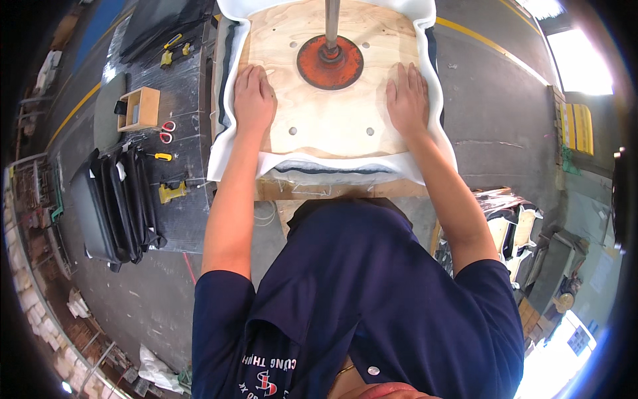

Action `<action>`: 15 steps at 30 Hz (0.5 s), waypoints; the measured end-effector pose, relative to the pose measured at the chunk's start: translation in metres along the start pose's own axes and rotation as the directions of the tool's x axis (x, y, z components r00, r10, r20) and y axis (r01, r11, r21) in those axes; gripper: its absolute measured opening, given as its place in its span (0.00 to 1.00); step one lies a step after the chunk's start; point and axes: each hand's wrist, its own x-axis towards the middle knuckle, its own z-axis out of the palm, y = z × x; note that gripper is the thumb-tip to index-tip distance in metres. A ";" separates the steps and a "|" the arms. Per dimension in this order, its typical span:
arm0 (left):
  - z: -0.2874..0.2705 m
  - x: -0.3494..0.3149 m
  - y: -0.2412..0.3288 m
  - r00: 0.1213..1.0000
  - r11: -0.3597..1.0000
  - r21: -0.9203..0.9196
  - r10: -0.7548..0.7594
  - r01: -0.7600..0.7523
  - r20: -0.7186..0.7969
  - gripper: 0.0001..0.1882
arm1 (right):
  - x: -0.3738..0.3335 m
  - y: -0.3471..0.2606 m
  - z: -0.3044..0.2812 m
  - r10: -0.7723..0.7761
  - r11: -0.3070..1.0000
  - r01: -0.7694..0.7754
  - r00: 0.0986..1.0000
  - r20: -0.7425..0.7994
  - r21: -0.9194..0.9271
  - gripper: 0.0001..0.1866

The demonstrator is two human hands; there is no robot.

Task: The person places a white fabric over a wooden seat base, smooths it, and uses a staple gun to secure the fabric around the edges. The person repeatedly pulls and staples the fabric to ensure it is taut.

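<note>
In front of me lies a pale plywood panel with several round holes, ringed by white foam padding that stands up around its edges. Dark fabric shows along the near side between the padding layers. A round orange-red disc on a metal rod rests on the middle of the plywood. My left hand lies flat at the panel's left edge, against the padding. My right hand lies likewise at the right edge, fingers stretched forward. Neither hand holds anything.
A dark-covered table on the left carries folded black covers, a wooden box, red-handled scissors, a yellow-handled screwdriver and a yellow tool. Stacked padded panels stand at the right. A yellow slatted object is farther right.
</note>
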 end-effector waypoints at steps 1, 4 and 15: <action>0.000 0.000 0.000 1.000 1.000 0.003 -0.001 0.001 -0.001 0.21 | -0.001 -0.001 -0.001 0.004 1.000 -0.004 1.000 -0.002 -0.001 0.31; 0.002 0.001 -0.001 1.000 1.000 0.016 0.007 -0.007 -0.003 0.21 | -0.005 -0.002 0.001 0.020 1.000 -0.020 1.000 -0.013 0.010 0.31; -0.019 0.016 0.029 0.982 0.984 -0.067 -0.158 0.165 0.104 0.16 | -0.011 -0.003 0.000 0.161 0.968 -0.155 0.987 -0.011 0.198 0.28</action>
